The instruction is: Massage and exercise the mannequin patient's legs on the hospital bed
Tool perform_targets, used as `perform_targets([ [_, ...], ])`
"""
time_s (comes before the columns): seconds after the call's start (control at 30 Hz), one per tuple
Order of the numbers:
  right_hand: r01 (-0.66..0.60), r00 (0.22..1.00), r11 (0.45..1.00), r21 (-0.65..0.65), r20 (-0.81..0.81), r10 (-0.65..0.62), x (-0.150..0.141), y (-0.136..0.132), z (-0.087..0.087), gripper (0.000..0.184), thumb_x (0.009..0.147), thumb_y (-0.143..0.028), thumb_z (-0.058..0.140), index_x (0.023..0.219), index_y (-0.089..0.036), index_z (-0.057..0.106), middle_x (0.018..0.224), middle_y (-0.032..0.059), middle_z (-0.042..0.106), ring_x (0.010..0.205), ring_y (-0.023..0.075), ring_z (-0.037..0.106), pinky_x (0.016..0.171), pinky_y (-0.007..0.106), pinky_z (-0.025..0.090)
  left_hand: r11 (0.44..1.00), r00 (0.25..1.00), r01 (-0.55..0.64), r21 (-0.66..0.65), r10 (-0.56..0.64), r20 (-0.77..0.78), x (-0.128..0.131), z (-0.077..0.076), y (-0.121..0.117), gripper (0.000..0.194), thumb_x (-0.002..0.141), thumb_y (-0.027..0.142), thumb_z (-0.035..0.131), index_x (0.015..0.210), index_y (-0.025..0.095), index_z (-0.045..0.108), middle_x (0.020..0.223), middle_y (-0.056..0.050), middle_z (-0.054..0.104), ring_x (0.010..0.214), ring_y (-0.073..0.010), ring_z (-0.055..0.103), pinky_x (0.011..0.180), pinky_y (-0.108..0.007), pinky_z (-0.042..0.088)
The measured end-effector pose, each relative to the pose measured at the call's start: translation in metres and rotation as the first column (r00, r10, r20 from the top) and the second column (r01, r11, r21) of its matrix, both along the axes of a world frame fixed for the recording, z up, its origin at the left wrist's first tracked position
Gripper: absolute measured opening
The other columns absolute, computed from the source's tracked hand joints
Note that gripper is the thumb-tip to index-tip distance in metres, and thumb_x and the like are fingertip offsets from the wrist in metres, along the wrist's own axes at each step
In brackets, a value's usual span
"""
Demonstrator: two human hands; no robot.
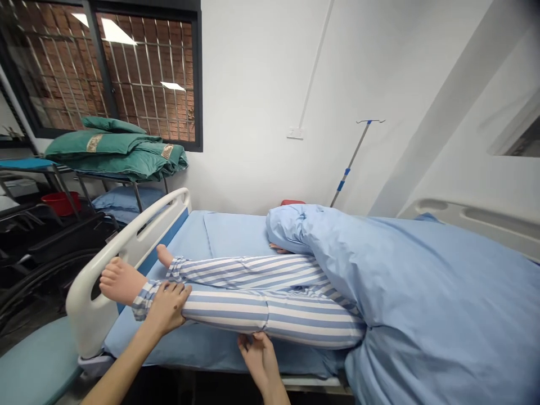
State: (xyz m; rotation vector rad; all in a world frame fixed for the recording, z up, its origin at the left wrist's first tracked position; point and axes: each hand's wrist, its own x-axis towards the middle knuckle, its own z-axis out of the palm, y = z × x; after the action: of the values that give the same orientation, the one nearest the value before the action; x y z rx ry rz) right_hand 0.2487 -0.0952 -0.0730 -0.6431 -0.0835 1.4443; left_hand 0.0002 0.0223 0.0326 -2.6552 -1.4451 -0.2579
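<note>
A manikin in blue-and-white striped trousers lies on the bed, its near leg (228, 309) raised slightly off the sheet. My left hand (169, 306) is closed over the lower shin, just above the bare near foot (122, 281). Under the knee of that same leg, my right hand (259, 357) is palm up with curled fingers, and the fingertips are partly hidden against the trouser cloth. The far leg (253, 270) rests on the bed behind. A blue quilt (405, 292) covers the upper body, and part of a manikin hand (278, 248) shows at its edge.
The bed's white footboard (84, 287) rises at the left, close to the feet. A pale green stool seat (42, 360) and a wheelchair (46, 264) stand beyond it. Green bedding (113, 149) is piled by the window. An IV pole (352, 160) stands behind the bed.
</note>
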Motion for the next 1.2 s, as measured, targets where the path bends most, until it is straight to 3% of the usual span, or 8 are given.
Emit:
perform_targets([
  [0.1, -0.008, 1.0, 1.0, -0.005, 0.02, 0.009, -0.002, 0.0, -0.011, 0.012, 0.053, -0.019, 0.068, 0.059, -0.023, 0.058, 0.071, -0.0021, 0.065, 0.077, 0.0194, 0.06, 0.083, 0.04, 0.045, 1.0, 0.999, -0.016, -0.02, 0.016, -0.028, 0.0, -0.006, -0.008, 0.05, 0.06, 0.023, 0.053, 0.11, 0.022, 0.054, 0.104, -0.009, 0.058, 0.098, -0.0285, 0.048, 0.09, -0.042, 0.028],
  [0.23, -0.028, 1.0, 0.999, 0.029, -0.003, 0.028, 0.004, -0.006, -0.004, 0.011, 0.056, -0.019, 0.068, 0.062, -0.023, 0.06, 0.074, -0.0017, 0.065, 0.079, 0.0198, 0.059, 0.084, 0.04, 0.045, 0.999, 1.0, -0.03, -0.034, 0.03, -0.009, -0.001, -0.017, -0.01, 0.052, 0.057, 0.02, 0.052, 0.109, 0.023, 0.054, 0.103, -0.008, 0.058, 0.099, -0.0279, 0.049, 0.088, -0.04, 0.03],
  [0.47, -0.013, 0.999, 0.99, 0.139, 0.032, 0.008, 0.02, -0.016, 0.051, 0.015, 0.061, -0.025, 0.069, 0.073, -0.022, 0.062, 0.088, 0.0024, 0.064, 0.094, 0.0232, 0.056, 0.088, 0.044, 0.042, 0.997, 0.992, -0.022, -0.071, 0.03, 0.123, 0.015, -0.022, 0.008, 0.058, 0.055, 0.024, 0.055, 0.113, 0.022, 0.052, 0.112, -0.006, 0.058, 0.105, -0.0261, 0.049, 0.089, -0.035, 0.033],
  [0.63, -0.013, 0.995, 0.977, 0.214, 0.099, -0.008, 0.042, -0.016, 0.099, 0.013, 0.063, -0.024, 0.066, 0.075, -0.023, 0.061, 0.089, -0.0002, 0.063, 0.094, 0.0203, 0.055, 0.094, 0.047, 0.039, 0.991, 0.976, -0.003, -0.136, 0.033, 0.215, 0.05, -0.028, 0.016, 0.067, 0.052, 0.028, 0.06, 0.118, 0.022, 0.049, 0.122, -0.006, 0.055, 0.11, -0.0257, 0.049, 0.091, -0.033, 0.035],
  [0.77, 0.001, 0.982, 0.975, 0.222, 0.182, -0.043, 0.056, -0.016, 0.122, 0.009, 0.063, -0.021, 0.065, 0.069, -0.023, 0.058, 0.091, -0.0012, 0.063, 0.098, 0.0205, 0.053, 0.091, 0.045, 0.04, 0.972, 0.948, -0.025, -0.235, 0.098, 0.303, 0.084, -0.041, 0.007, 0.07, 0.052, 0.029, 0.062, 0.12, 0.023, 0.045, 0.124, -0.005, 0.054, 0.11, -0.0252, 0.05, 0.089, -0.033, 0.036],
  [0.97, 0.053, 0.947, 0.987, 0.149, 0.307, -0.098, 0.056, -0.017, 0.113, 0.012, 0.064, -0.022, 0.068, 0.072, -0.024, 0.059, 0.09, -0.0011, 0.064, 0.097, 0.0201, 0.052, 0.085, 0.042, 0.044, 0.936, 0.909, -0.002, -0.353, 0.149, 0.39, 0.11, -0.066, -0.014, 0.058, 0.053, 0.027, 0.063, 0.109, 0.024, 0.049, 0.106, -0.002, 0.06, 0.1, -0.0231, 0.054, 0.081, -0.029, 0.037],
  [1.2, 0.059, 0.938, 0.99, 0.127, 0.332, -0.098, 0.055, -0.017, 0.106, 0.015, 0.064, -0.023, 0.069, 0.074, -0.024, 0.059, 0.091, -0.0007, 0.064, 0.101, 0.0211, 0.051, 0.084, 0.041, 0.045, 0.945, 0.897, 0.035, -0.324, 0.113, 0.426, 0.105, -0.078, -0.011, 0.056, 0.053, 0.026, 0.063, 0.107, 0.023, 0.048, 0.101, -0.002, 0.06, 0.096, -0.0218, 0.055, 0.077, -0.027, 0.037],
])
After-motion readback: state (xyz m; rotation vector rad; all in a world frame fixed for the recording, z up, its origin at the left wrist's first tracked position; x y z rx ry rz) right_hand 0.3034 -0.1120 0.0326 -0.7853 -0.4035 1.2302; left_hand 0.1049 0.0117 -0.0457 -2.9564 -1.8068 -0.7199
